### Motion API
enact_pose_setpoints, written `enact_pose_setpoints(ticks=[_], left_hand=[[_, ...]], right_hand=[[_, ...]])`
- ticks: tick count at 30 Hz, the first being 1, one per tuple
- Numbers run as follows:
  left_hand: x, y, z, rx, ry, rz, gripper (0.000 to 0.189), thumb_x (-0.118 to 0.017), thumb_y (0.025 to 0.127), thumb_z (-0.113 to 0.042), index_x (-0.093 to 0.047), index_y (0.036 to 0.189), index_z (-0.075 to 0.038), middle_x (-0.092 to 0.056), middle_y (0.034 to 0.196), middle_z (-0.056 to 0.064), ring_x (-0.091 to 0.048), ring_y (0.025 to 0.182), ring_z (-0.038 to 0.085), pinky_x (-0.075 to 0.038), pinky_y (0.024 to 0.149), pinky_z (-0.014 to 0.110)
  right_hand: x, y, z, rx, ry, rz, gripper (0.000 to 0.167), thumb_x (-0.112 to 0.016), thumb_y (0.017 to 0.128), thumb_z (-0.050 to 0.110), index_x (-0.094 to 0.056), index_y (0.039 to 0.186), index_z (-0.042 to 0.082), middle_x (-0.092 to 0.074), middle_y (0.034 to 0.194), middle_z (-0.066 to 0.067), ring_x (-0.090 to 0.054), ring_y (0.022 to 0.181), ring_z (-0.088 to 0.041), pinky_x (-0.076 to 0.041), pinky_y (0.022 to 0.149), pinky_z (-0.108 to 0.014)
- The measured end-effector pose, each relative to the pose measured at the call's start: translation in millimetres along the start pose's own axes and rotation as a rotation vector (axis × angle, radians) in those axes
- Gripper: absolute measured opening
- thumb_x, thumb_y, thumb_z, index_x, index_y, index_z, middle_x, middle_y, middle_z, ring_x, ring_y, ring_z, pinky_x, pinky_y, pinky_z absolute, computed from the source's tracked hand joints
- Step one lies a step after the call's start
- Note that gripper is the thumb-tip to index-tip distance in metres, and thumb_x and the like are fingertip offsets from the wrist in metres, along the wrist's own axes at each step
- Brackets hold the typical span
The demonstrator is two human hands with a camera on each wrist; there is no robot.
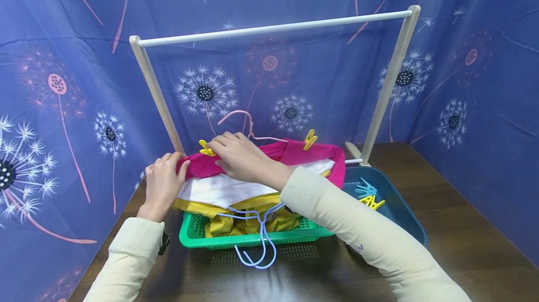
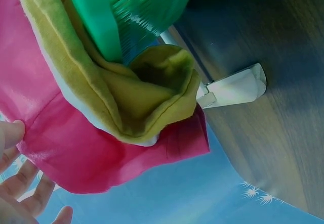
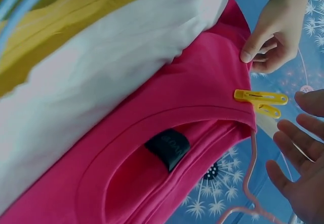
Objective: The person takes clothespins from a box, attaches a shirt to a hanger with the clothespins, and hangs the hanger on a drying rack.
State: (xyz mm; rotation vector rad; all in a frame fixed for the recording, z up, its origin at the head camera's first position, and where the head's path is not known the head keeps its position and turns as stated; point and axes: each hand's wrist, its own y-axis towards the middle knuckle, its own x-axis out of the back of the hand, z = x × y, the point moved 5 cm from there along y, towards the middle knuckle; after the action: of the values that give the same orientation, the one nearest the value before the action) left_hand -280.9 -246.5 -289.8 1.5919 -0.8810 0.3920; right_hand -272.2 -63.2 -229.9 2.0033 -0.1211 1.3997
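Note:
A pink shirt point(image 1: 337, 154) with a dark neck label point(image 3: 169, 148) lies over a white garment point(image 1: 219, 189) and yellow clothing point(image 1: 269, 199). Inside the shirt is a pink hanger point(image 1: 251, 126), its hook sticking up behind the neckline. Two yellow clothespins clip the shirt, one near my right hand point(image 3: 309, 158) and the other clothespin point(image 1: 310, 139) farther right. My left hand point(image 1: 162, 180) pinches the shirt's left shoulder edge between thumb and fingers. Just apart from the near clothespin point(image 3: 260, 98), the right hand's fingers are spread and hold nothing.
Beneath the clothes stands a green basket point(image 1: 193, 239), with blue hangers point(image 1: 263, 227) hooked over its front. A dark blue tray point(image 1: 404, 208) at the right holds blue clothespins point(image 1: 367, 188) and yellow ones point(image 1: 372, 202). Behind rises a rack with a white rail point(image 1: 273, 28).

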Motion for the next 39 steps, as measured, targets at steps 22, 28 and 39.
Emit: enact_pose_setpoints(ticks=[22, 28, 39], left_hand=[[1.6, 0.2, -0.4, 0.0, 0.003, 0.001, 0.016, -0.061, 0.087, -0.019, -0.063, 0.096, -0.006, -0.065, 0.09, 0.017, -0.057, 0.081, 0.04, -0.035, 0.078, 0.058], [2.0, -0.4, -0.9, 0.002, 0.0, 0.003, 0.016, -0.061, 0.087, -0.018, -0.063, 0.097, -0.005, -0.065, 0.09, 0.018, -0.057, 0.081, 0.04, -0.035, 0.079, 0.058], [1.2, -0.3, -1.4, 0.0, -0.003, -0.007, 0.016, -0.062, 0.086, -0.018, -0.064, 0.095, -0.005, -0.065, 0.089, 0.017, -0.057, 0.079, 0.04, -0.035, 0.078, 0.058]], right_hand=[[21, -71.6, -56, -0.074, 0.124, -0.169, 0.019, -0.064, 0.083, 0.015, -0.063, 0.101, 0.009, -0.065, 0.099, -0.001, -0.054, 0.092, -0.017, -0.041, 0.078, -0.033], [26, -85.0, -81, -0.173, 0.146, -0.145, 0.027, -0.064, 0.084, 0.019, -0.061, 0.107, 0.007, -0.063, 0.105, -0.005, -0.053, 0.099, -0.022, -0.04, 0.088, -0.041], [29, -109.5, -123, -0.347, 0.173, -0.09, 0.041, -0.067, 0.081, 0.022, -0.055, 0.117, 0.006, -0.06, 0.115, -0.01, -0.05, 0.107, -0.027, -0.036, 0.09, -0.048]])
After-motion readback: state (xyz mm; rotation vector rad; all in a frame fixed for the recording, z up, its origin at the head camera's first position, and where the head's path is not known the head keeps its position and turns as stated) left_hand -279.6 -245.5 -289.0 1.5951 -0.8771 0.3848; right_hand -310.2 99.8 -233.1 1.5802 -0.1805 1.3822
